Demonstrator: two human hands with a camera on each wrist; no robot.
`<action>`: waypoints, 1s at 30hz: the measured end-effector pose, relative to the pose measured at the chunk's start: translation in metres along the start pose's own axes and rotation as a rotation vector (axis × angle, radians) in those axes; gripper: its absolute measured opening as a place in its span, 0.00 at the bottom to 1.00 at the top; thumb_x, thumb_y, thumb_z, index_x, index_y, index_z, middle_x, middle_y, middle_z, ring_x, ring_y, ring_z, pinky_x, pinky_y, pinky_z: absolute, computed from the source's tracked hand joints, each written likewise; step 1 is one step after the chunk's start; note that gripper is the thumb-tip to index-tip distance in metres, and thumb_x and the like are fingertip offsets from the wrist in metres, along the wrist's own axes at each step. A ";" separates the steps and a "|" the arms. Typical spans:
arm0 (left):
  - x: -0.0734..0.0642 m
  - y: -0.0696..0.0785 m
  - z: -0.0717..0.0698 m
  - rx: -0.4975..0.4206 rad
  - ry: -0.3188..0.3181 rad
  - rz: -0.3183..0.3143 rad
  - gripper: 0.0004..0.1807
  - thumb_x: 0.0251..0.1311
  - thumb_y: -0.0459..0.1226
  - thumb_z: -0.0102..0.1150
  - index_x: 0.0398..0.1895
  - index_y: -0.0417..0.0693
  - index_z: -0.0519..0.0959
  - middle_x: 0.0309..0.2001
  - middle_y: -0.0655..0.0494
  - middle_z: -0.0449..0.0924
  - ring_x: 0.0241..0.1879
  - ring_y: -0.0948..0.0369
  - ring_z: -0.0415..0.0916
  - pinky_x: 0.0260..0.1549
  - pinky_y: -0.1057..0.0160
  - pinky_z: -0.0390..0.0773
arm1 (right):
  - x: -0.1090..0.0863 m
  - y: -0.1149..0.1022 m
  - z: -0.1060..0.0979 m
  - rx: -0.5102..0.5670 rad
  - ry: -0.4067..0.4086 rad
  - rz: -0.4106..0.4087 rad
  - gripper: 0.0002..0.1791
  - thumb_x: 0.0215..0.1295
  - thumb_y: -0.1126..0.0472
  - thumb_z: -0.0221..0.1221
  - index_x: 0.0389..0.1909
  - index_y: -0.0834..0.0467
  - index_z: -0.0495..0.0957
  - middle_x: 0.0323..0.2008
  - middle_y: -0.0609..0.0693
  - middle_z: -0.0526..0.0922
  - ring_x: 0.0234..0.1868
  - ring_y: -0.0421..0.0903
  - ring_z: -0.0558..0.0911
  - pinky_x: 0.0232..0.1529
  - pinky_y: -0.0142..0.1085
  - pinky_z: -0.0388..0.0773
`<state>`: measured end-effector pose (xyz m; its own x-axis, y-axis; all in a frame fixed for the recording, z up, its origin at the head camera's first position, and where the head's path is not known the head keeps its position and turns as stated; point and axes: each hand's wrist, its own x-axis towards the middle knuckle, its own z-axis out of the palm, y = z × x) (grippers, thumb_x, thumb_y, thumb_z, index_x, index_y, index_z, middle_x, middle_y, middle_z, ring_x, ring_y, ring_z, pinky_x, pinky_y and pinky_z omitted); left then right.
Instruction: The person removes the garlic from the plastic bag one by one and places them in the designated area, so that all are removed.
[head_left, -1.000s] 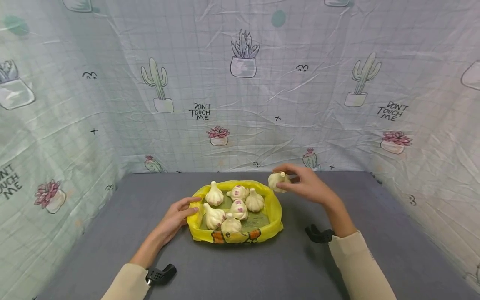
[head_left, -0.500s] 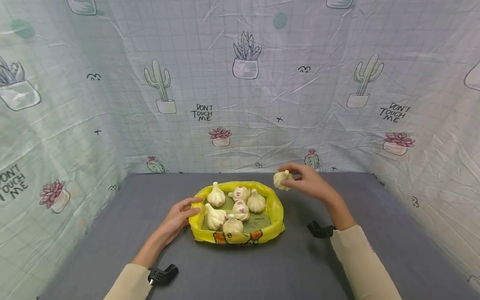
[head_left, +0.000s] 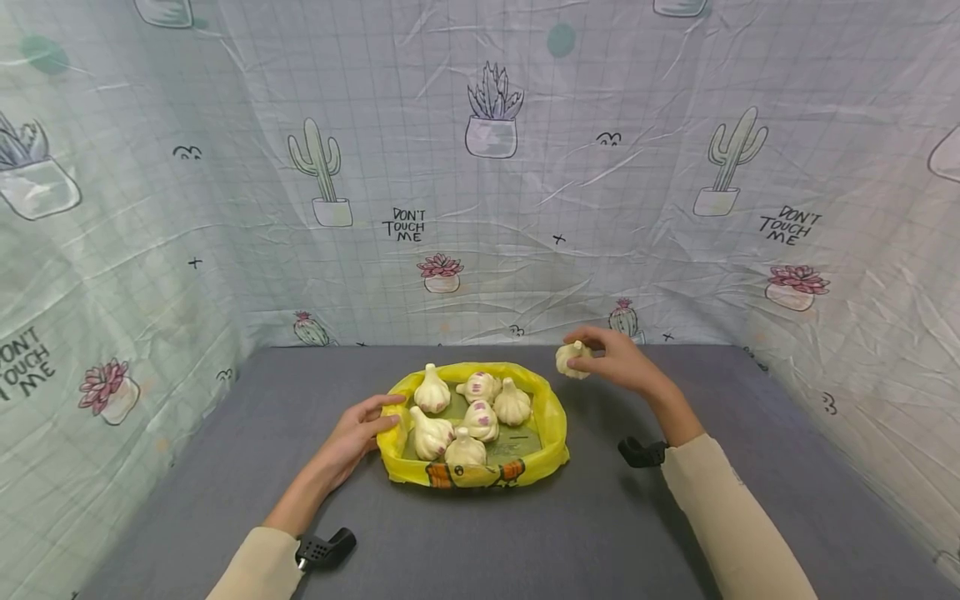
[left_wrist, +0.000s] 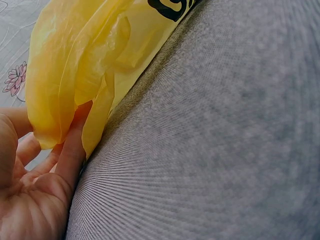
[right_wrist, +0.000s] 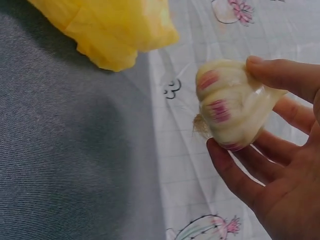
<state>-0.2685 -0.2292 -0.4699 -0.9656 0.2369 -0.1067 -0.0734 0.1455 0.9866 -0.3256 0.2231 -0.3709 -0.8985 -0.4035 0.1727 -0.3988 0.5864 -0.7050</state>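
Observation:
A yellow plastic bag (head_left: 551,425), its rim rolled open, stands mid-table with several garlic bulbs inside, one garlic bulb (head_left: 465,450) near its front. My left hand (head_left: 356,435) grips the bag at its left side; in the left wrist view its fingers (left_wrist: 72,155) go in among the folds of yellow plastic (left_wrist: 65,75). Beyond the bag's right back corner, my right hand (head_left: 618,360) holds another garlic bulb (head_left: 572,360) above the table. Seen from the right wrist, that bulb (right_wrist: 232,107) has purple streaks and is pinched between thumb and fingertips.
Grey cloth covers the table (head_left: 480,542). A pale sheet (head_left: 517,200) printed with cacti hangs behind and along both sides. A black wrist camera (head_left: 324,550) sits on the left wrist, another black camera (head_left: 641,452) on the right.
My right hand has moved a little to the right with the garlic bulb, away from the bag. My left hand keeps its place on the bag.

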 end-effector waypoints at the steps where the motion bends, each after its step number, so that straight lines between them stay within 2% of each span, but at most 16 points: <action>1: 0.000 0.000 0.000 -0.002 0.000 0.000 0.27 0.77 0.41 0.55 0.75 0.44 0.68 0.76 0.39 0.65 0.61 0.56 0.77 0.53 0.59 0.82 | 0.001 0.002 0.000 0.002 -0.002 0.000 0.22 0.73 0.56 0.63 0.63 0.61 0.78 0.61 0.62 0.81 0.65 0.65 0.77 0.58 0.56 0.79; 11: -0.001 0.000 -0.001 -0.008 0.000 0.000 0.28 0.77 0.42 0.55 0.75 0.44 0.67 0.78 0.41 0.62 0.65 0.54 0.74 0.54 0.59 0.82 | 0.013 0.018 0.007 -0.004 0.008 0.014 0.22 0.72 0.59 0.64 0.63 0.62 0.78 0.62 0.63 0.80 0.64 0.64 0.78 0.58 0.56 0.79; 15: -0.001 0.000 -0.001 -0.012 0.000 -0.001 0.28 0.76 0.42 0.56 0.75 0.43 0.68 0.78 0.41 0.62 0.62 0.55 0.75 0.53 0.60 0.82 | 0.018 0.029 0.010 -0.008 0.011 0.006 0.21 0.71 0.62 0.65 0.61 0.66 0.79 0.56 0.64 0.83 0.57 0.61 0.82 0.49 0.45 0.82; 18: 0.000 0.001 0.000 -0.014 -0.001 0.003 0.28 0.76 0.41 0.56 0.74 0.43 0.68 0.78 0.41 0.61 0.61 0.57 0.76 0.52 0.60 0.83 | 0.020 0.035 0.012 -0.012 0.012 0.005 0.20 0.70 0.63 0.65 0.59 0.67 0.79 0.52 0.63 0.84 0.51 0.57 0.83 0.43 0.39 0.80; 23: 0.000 0.000 0.000 -0.016 -0.002 -0.001 0.27 0.77 0.41 0.55 0.75 0.42 0.68 0.78 0.40 0.62 0.59 0.58 0.77 0.51 0.61 0.83 | 0.020 0.039 0.013 -0.045 0.009 0.031 0.21 0.69 0.62 0.65 0.59 0.68 0.79 0.53 0.63 0.83 0.49 0.55 0.83 0.44 0.41 0.79; 30: -0.001 0.000 0.000 -0.015 0.004 0.000 0.27 0.77 0.41 0.55 0.74 0.43 0.68 0.78 0.41 0.63 0.60 0.58 0.77 0.51 0.60 0.83 | 0.022 0.047 0.014 -0.068 -0.005 0.082 0.23 0.71 0.59 0.64 0.63 0.66 0.78 0.59 0.65 0.81 0.58 0.62 0.80 0.54 0.53 0.80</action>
<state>-0.2678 -0.2290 -0.4700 -0.9667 0.2327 -0.1066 -0.0775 0.1311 0.9883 -0.3611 0.2316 -0.4100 -0.9280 -0.3551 0.1128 -0.3353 0.6639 -0.6685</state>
